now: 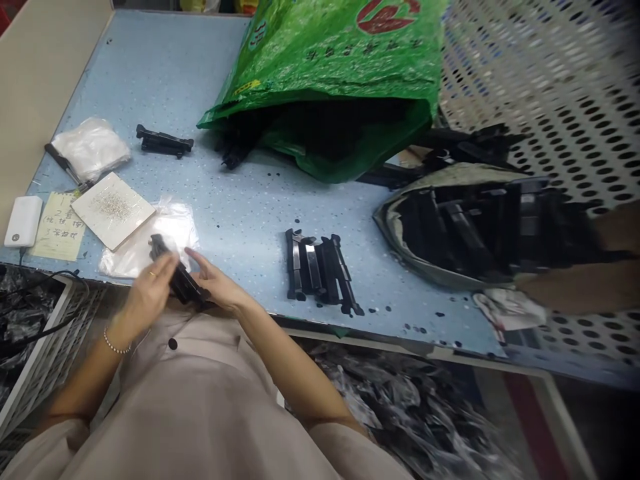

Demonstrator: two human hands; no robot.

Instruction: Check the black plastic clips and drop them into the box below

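A long black plastic part (184,283) is held slantwise at the table's front edge, close to my body. My left hand (153,287), slightly blurred, closes its fingers on the upper part of it. Around the lower end curls my right hand (217,283), thumb raised apart from the piece. Just beyond, a pile of clear plastic bags (175,230) lies flat, partly under a white square board (113,212) scattered with tiny pieces. To the right, several similar black parts (313,267) lie side by side. Another pair of black parts (165,142) rests farther back.
A large green woven sack (340,67) gapes at the back, black parts inside. An open sack (450,277) full of black parts stands at right. At left are a plastic-wrapped bundle (93,147), a screwdriver (63,163), a yellow note (57,230) and a white cabled device (23,220).
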